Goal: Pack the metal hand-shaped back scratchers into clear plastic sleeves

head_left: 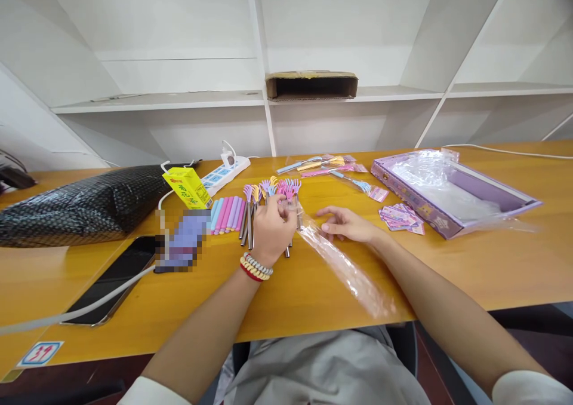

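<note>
My left hand [275, 229] is closed, its thumb and fingers pinching the upper end of a long clear plastic sleeve [347, 267]. The sleeve slants down toward the table's front edge. Under and behind that hand lie several small back scratchers' claw heads on metal rods [289, 187], in purple, yellow, blue and pink; the hand partly hides them. Beside them, a row of pastel handle tubes [226, 214] lies to the left. My right hand [347, 224] is open just right of the sleeve, fingers apart and curved, holding nothing.
Bagged back scratchers [320, 166] lie at the back. Printed cards [401, 218] are beside a purple box [447, 193] with clear plastic inside. On the left are a yellow carton [188, 188], power strip [226, 175], phone [114, 279], cable and black wrapped parcel [85, 202].
</note>
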Demonstrator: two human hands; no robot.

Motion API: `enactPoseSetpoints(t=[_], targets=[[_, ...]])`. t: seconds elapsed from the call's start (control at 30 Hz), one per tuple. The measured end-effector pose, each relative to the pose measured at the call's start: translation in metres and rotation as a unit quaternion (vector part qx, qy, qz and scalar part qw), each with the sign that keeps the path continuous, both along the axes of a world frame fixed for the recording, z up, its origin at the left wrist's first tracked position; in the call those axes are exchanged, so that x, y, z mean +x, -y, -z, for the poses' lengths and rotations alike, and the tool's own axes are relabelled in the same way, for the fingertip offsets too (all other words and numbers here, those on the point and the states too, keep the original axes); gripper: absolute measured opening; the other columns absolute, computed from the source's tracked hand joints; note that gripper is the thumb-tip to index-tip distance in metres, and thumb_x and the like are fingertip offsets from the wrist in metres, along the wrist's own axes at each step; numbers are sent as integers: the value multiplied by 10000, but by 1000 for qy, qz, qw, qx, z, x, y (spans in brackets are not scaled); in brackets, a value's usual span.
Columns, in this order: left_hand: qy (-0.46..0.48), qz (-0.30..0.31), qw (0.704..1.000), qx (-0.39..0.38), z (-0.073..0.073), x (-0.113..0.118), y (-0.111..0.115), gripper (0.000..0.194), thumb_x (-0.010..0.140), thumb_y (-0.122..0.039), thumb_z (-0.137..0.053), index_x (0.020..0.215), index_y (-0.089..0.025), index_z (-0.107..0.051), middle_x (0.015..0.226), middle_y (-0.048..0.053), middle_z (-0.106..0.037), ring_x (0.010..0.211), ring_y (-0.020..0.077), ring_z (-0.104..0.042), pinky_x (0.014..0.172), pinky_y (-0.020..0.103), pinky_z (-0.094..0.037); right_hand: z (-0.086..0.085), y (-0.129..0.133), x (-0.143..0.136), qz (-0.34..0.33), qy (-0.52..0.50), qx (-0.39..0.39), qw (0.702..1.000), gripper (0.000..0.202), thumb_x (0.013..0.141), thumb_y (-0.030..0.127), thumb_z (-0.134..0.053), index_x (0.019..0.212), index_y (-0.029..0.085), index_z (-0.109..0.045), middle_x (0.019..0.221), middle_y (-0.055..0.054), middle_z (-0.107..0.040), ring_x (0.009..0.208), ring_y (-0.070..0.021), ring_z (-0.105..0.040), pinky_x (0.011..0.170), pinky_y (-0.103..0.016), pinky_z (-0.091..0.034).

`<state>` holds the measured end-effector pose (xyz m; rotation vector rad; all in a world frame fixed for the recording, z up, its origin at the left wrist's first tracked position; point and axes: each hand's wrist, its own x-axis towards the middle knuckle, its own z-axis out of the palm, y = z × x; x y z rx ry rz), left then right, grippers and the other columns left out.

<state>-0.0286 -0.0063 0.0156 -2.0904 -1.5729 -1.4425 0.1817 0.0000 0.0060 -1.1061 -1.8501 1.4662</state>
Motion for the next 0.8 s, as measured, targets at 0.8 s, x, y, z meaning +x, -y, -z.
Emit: enactPoseSetpoints(t=[0.8], targets=[[119,54,989,-62,-6,-9,-3,396,829,-314,-509,1181,-163,-409,929,77,-631,811,185,-601,777,358,-452,-51,2,40,293,224,401,839,481,735,293,-555,1178,174,-408,1096,-107,-537,647,-142,-513,704,-333,-438]])
